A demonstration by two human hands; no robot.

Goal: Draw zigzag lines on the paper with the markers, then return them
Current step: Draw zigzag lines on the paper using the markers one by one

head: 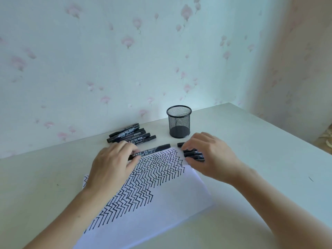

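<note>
Nearest, the paper (pixel 161 203) lies slanted on the surface (pixel 251 150), its far half already filled with zigzags. Just beyond, at about 11 o'clock, the left hand (pixel 113 164) curls its fingers on a marker (pixel 150 150) lying across the sheet's far edge. At 1 o'clock the right hand (pixel 210 155) has its grip curled over a small bunch of markers (pixel 193 154), with a loose one (pixel 181 144) just beside it; how firmly it pinches them I cannot tell. Farther off, four more markers (pixel 131 134) lie at 11 o'clock, and the mesh cup (pixel 179 122) stands empty at 12.

Risks, as I judge them: a bunch grabbed together can slip and roll off; an uncapped tip could smear the drawing; the light cup may tip when markers drop in.
</note>
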